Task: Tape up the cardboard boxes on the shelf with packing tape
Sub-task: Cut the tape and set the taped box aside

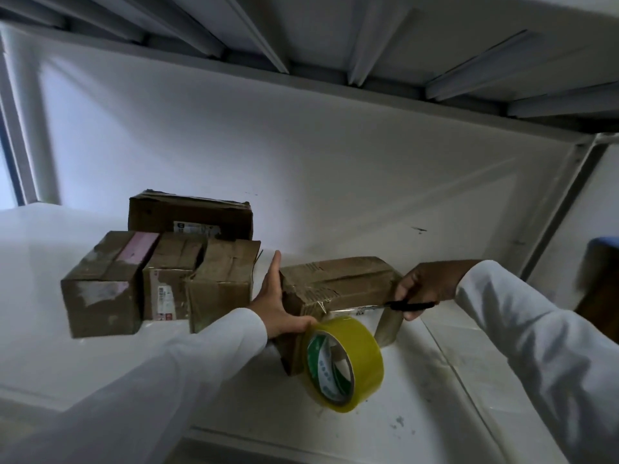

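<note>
We see the cardboard box [338, 289] lying on the white shelf [452, 380], right of four other boxes [160, 272]. Left hand [273, 301] presses flat, fingers straight, on its left end, thumb touching the yellow tape roll [343, 361] at the front. Right hand [427, 284] grasps a black cutter [407, 305] against the box's right edge. White sleeves [536, 346].
</note>
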A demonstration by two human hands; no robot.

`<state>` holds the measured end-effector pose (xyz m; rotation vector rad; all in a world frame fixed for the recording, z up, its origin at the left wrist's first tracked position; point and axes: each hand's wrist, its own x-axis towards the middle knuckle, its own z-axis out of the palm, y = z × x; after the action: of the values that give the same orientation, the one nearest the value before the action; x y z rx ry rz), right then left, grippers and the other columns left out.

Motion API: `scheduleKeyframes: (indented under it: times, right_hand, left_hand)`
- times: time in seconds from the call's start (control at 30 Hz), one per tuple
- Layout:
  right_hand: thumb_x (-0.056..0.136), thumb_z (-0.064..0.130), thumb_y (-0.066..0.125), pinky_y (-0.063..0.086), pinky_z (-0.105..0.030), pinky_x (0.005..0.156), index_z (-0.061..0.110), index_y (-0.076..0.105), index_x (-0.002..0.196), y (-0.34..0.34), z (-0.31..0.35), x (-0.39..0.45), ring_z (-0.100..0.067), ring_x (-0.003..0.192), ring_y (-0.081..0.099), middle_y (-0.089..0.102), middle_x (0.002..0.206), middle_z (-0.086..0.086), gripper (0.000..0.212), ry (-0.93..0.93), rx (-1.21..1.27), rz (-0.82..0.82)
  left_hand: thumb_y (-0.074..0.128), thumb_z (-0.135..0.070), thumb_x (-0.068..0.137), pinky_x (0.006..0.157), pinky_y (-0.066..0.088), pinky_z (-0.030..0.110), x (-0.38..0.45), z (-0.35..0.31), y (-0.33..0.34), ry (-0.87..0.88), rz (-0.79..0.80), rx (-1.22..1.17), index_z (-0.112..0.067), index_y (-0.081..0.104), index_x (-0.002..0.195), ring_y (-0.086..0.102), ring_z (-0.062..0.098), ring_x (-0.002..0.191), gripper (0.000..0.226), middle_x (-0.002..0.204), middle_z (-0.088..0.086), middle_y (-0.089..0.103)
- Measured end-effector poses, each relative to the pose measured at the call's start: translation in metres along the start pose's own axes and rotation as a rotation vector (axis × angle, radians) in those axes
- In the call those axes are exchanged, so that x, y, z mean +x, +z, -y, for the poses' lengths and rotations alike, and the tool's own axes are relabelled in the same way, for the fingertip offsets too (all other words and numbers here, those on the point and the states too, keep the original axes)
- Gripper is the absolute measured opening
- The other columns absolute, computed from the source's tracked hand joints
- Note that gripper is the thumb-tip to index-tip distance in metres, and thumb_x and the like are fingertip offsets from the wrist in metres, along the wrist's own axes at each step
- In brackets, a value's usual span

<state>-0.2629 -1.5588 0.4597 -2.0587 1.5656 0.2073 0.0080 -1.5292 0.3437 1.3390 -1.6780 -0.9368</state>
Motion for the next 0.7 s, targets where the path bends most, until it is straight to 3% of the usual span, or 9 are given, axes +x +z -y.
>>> scheduleKeyframes:
  times: [0.1,0.2,0.27,0.37,0.47,0.53,0.57,0.63,0.7]
  right_hand:
    - [0.073,0.017,0.078,0.039,-0.022,0.072,0.029,0.072,0.067,0.001,0.004,-0.004,0.002,0.058,0.054,0.066,0.060,0.012,0.014,-0.048,0.074,-0.029]
    - [0.066,0.036,0.078,0.039,-0.022,0.075,0.037,0.071,0.068,0.003,0.005,-0.012,0.001,0.066,0.054,0.066,0.064,0.016,0.008,0.026,-0.055,0.092]
    - [0.068,0.040,0.071,0.040,-0.015,0.068,0.038,0.066,0.082,0.002,-0.003,-0.025,0.004,0.064,0.051,0.060,0.069,0.016,0.015,0.096,-0.104,0.114]
    - [0.066,0.029,0.068,0.038,-0.010,0.050,0.024,0.056,0.097,0.010,-0.031,-0.045,0.006,0.052,0.049,0.051,0.077,0.008,0.034,0.157,0.113,0.030]
    - [0.082,0.030,0.064,0.040,-0.013,0.055,0.028,0.067,0.087,0.046,-0.053,-0.045,-0.002,0.061,0.047,0.055,0.071,0.012,0.006,0.301,-0.085,0.150]
    - [0.081,0.036,0.062,0.042,-0.013,0.056,0.038,0.066,0.075,0.076,-0.059,-0.040,-0.001,0.066,0.048,0.057,0.072,0.016,0.007,0.373,-0.194,0.226]
    - [0.080,0.035,0.063,0.043,-0.013,0.056,0.039,0.064,0.084,0.087,-0.060,-0.036,-0.001,0.068,0.050,0.057,0.080,0.016,0.006,0.396,-0.180,0.210]
    - [0.081,0.028,0.064,0.044,-0.013,0.052,0.032,0.061,0.098,0.095,-0.054,-0.032,-0.004,0.069,0.055,0.059,0.086,0.009,0.017,0.414,-0.102,0.014]
    - [0.086,0.029,0.062,0.044,-0.015,0.054,0.027,0.060,0.087,0.093,-0.038,-0.029,-0.012,0.075,0.063,0.064,0.090,0.004,0.003,0.327,0.004,-0.336]
  left_hand:
    - [0.084,-0.021,0.069,0.116,0.015,0.043,0.001,-0.001,-0.001,0.000,0.003,0.002,-0.041,-0.022,0.144,0.002,0.023,0.147,0.131,0.159,-0.005,-0.007]
    - [0.084,-0.020,0.068,0.117,0.015,0.041,0.002,0.000,-0.002,0.007,0.008,-0.010,-0.040,-0.020,0.145,0.003,0.021,0.147,0.131,0.159,-0.006,-0.006]
    - [0.085,-0.020,0.067,0.118,0.015,0.041,0.002,0.001,-0.002,0.002,0.012,-0.016,-0.041,-0.019,0.145,0.004,0.021,0.146,0.131,0.159,-0.004,-0.005]
    - [0.084,-0.021,0.068,0.118,0.015,0.041,0.001,0.001,-0.001,0.003,0.011,-0.011,-0.041,-0.019,0.145,0.005,0.021,0.147,0.130,0.159,-0.004,-0.005]
    - [0.084,-0.021,0.069,0.117,0.016,0.040,0.000,-0.001,0.000,0.003,0.005,-0.005,-0.041,-0.018,0.145,0.004,0.022,0.146,0.129,0.159,-0.005,-0.005]
    - [0.084,-0.022,0.068,0.117,0.017,0.041,0.000,-0.001,0.000,-0.004,0.005,-0.013,-0.042,-0.017,0.145,0.006,0.022,0.146,0.129,0.159,-0.004,-0.004]
    - [0.084,-0.023,0.068,0.117,0.018,0.041,0.000,0.000,-0.001,-0.007,0.002,-0.011,-0.042,-0.017,0.145,0.006,0.022,0.146,0.129,0.159,-0.005,-0.004]
    - [0.084,-0.023,0.067,0.117,0.018,0.041,0.000,-0.001,0.000,-0.009,0.001,-0.008,-0.042,-0.017,0.145,0.006,0.022,0.146,0.129,0.159,-0.006,-0.004]
    - [0.085,-0.023,0.067,0.117,0.017,0.042,-0.002,-0.002,0.001,-0.007,-0.005,-0.002,-0.042,-0.017,0.145,0.007,0.022,0.146,0.129,0.159,-0.006,-0.004]
